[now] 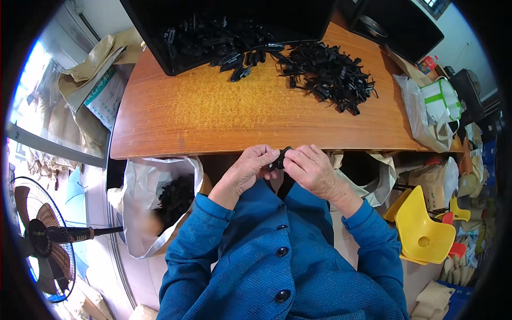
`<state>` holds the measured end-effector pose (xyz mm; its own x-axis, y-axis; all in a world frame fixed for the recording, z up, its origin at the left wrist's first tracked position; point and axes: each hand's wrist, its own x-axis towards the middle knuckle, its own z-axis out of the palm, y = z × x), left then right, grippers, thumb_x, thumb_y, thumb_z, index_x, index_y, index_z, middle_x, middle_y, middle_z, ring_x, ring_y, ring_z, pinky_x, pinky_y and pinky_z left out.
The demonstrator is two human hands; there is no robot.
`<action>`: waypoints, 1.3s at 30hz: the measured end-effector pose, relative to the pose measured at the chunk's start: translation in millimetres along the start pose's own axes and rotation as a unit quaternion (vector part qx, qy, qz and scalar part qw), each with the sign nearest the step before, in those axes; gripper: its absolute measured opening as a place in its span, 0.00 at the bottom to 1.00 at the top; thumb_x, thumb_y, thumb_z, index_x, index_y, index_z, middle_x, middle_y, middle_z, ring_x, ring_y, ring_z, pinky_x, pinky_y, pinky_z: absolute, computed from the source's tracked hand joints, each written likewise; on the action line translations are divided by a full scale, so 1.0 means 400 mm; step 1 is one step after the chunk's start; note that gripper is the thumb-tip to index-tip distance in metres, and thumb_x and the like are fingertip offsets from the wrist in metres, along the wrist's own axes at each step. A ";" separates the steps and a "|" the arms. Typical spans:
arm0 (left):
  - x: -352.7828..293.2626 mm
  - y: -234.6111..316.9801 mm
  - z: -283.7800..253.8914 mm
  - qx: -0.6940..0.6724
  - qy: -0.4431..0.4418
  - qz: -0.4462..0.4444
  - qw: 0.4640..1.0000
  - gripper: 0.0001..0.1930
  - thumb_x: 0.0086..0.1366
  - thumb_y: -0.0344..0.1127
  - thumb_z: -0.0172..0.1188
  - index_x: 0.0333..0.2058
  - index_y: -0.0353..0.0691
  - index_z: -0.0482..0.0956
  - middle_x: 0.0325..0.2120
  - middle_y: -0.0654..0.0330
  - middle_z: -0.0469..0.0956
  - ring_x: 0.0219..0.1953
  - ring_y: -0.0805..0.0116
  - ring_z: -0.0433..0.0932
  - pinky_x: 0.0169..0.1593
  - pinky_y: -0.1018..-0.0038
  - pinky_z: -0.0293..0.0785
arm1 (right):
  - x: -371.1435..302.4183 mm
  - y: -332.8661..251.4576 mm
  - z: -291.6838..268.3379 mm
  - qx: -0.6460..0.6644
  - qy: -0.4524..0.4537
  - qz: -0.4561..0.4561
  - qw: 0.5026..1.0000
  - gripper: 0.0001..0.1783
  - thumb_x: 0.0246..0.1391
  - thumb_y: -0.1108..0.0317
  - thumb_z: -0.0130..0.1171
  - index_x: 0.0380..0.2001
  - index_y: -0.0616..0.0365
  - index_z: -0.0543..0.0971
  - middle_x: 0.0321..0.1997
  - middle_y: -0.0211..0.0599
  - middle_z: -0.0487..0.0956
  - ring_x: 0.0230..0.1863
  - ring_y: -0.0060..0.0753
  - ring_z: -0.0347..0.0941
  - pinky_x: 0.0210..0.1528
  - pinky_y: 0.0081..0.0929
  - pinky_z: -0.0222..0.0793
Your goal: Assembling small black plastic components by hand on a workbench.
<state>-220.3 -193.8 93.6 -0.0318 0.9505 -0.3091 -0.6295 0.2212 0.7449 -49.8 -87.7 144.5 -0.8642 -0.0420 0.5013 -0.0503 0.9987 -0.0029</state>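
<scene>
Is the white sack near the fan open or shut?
The white sack is open: its mouth gapes, with black parts showing inside.

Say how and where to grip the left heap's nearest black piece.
Probably pinch that black piece by its near end, coming from the near side and above: this end juts onto bare table, while the far end meets the heap.

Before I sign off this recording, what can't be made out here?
All in the head view:
Small black part: shape mostly covered by the left hand and right hand.
Black tray: far edge cut off by the upper border.
Right white bag: contents lost in shadow.
Black parts pile: pieces overlap, too small to count.
</scene>
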 end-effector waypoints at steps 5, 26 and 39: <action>-0.017 -0.001 0.062 0.137 0.056 0.027 0.989 0.13 0.65 0.44 0.57 0.32 0.40 0.74 0.24 0.64 0.75 0.24 0.74 0.75 0.27 0.82 0.70 | -0.037 -0.033 0.035 0.017 0.072 0.064 0.995 0.12 0.36 0.76 0.60 0.28 0.60 0.72 0.33 0.39 0.73 0.33 0.39 0.71 0.35 0.32 0.70; -0.003 -0.037 0.078 0.267 0.175 0.279 0.905 0.06 0.63 0.30 0.58 0.37 0.35 0.74 0.29 0.64 0.77 0.31 0.80 0.73 0.36 0.80 0.71 | -0.034 -0.034 0.077 0.588 0.087 0.450 0.667 0.23 0.50 0.72 0.64 0.49 0.62 0.70 0.42 0.31 0.73 0.44 0.21 0.69 0.48 0.21 0.67; 0.051 0.054 0.043 0.124 0.184 0.151 0.963 0.07 0.64 0.34 0.57 0.37 0.39 0.72 0.29 0.65 0.76 0.30 0.80 0.73 0.32 0.83 0.68 | 0.023 0.035 0.179 0.509 0.068 0.512 0.688 0.14 0.50 0.72 0.65 0.38 0.61 0.72 0.29 0.25 0.75 0.29 0.15 0.70 0.33 0.14 0.68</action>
<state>-221.0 -165.9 113.6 -0.4857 0.8483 -0.2108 -0.3459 0.0349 0.9376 -94.2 -75.9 87.3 -0.6563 0.7416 -0.1393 0.1666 -0.0377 -0.9853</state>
